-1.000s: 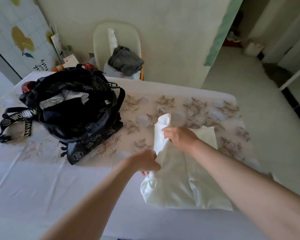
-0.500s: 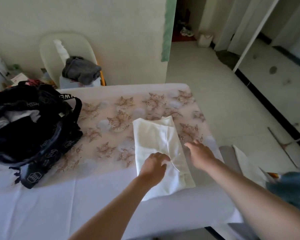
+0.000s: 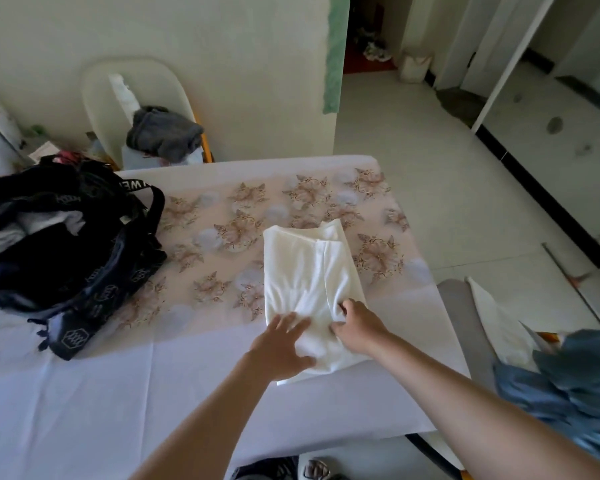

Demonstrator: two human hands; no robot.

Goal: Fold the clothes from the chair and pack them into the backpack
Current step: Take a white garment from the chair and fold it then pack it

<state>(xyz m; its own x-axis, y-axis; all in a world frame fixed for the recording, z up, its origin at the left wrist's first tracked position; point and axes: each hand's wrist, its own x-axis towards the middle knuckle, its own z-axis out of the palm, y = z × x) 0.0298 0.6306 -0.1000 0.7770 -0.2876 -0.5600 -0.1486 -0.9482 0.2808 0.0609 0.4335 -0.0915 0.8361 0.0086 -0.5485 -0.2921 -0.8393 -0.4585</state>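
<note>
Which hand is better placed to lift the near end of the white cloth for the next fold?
Probably the right hand: its fingers curl into the white cloth. The left hand lies flat on it, fingers spread.

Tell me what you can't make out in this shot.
Head view only.
Backpack: left side cut off by frame edge; contents lost in shadow.
Chair: seat hidden by grey garment and table.
White garment: near end covered by left hand and right hand.
Blue cloth: cut by right edge.
</note>
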